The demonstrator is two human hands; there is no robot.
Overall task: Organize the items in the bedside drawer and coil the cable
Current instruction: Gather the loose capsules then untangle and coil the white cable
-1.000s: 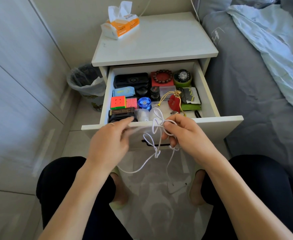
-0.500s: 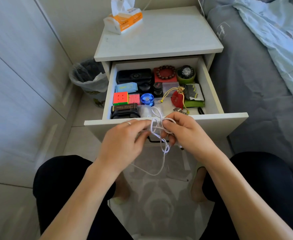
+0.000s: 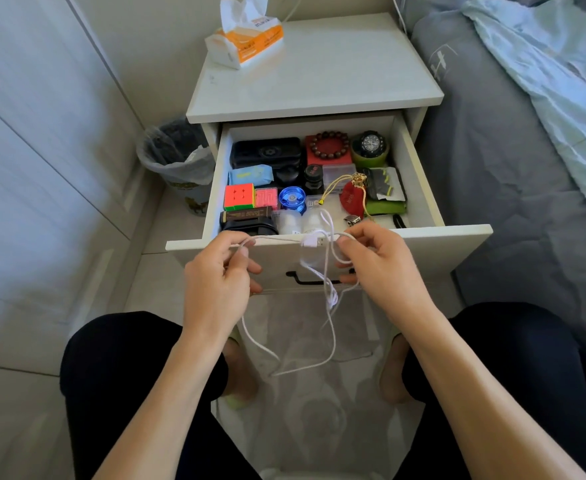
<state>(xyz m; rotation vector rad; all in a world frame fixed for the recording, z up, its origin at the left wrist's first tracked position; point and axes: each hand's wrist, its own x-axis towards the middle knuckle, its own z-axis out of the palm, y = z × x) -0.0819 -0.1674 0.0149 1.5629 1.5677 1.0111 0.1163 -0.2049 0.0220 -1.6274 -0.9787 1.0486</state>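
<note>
Both hands hold the white cable (image 3: 329, 299) in front of the open drawer (image 3: 419, 237), just above its front panel. The left hand (image 3: 215, 282) is closed around one part of the cable, fingers curled over it, and the right hand (image 3: 385, 268) pinches another part between thumb and fingers. Between them a stretch of cable runs almost level, left to right, along the drawer's front edge, and the USB plug (image 3: 314, 242) lies on that stretch with its metal end pointing right, toward the right hand. Below the hands the slack hangs in loose loops between the person's knees, reaching down toward the floor. The drawer is pulled well out from the nightstand (image 3: 319, 81) and is crowded: a puzzle cube (image 3: 239, 196), a blue round tin (image 3: 292, 199), a red pouch (image 3: 352, 199) and a bead bracelet (image 3: 329, 144) fill most of it, with a little bare room at the front right corner. The bed (image 3: 513, 168) closes the right side and a bin (image 3: 175, 157) stands to the left.
</note>
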